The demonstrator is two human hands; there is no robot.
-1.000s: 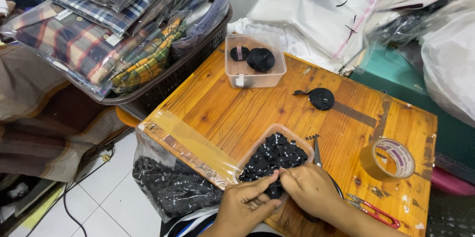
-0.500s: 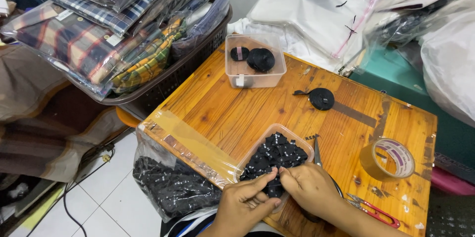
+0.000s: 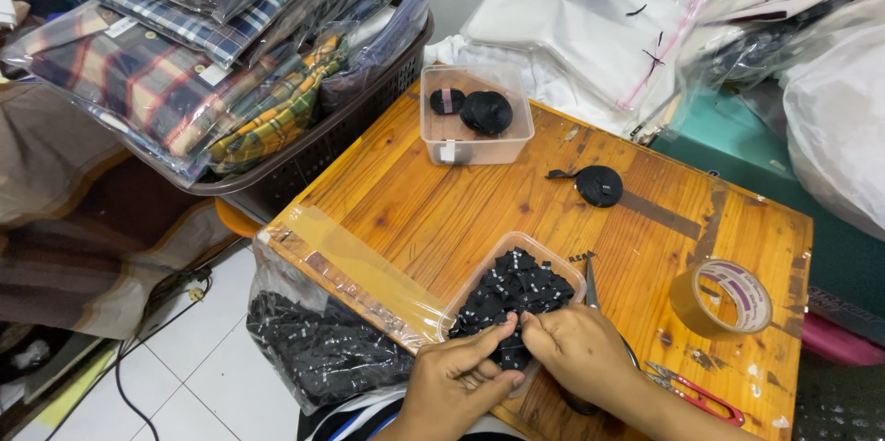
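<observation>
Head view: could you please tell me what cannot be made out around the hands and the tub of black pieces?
- Tub: near rim hidden by the left hand and right hand.
- Piece pinched between the fingertips: too small to identify.
- Scissors: handles hidden under the right hand.
- Both forearms: cut off by the bottom edge.
- Bag of black pieces: contents blurred by plastic.

— Where am I looking from?

— One head-worn view only — I look steeply down and forward over the wooden table (image 3: 442, 211). My hands sit close at the near edge, bottom centre. The far side reaches a wall and stacked bags; left shows floor tiles (image 3: 207, 372). There's no second view to overlap.
</observation>
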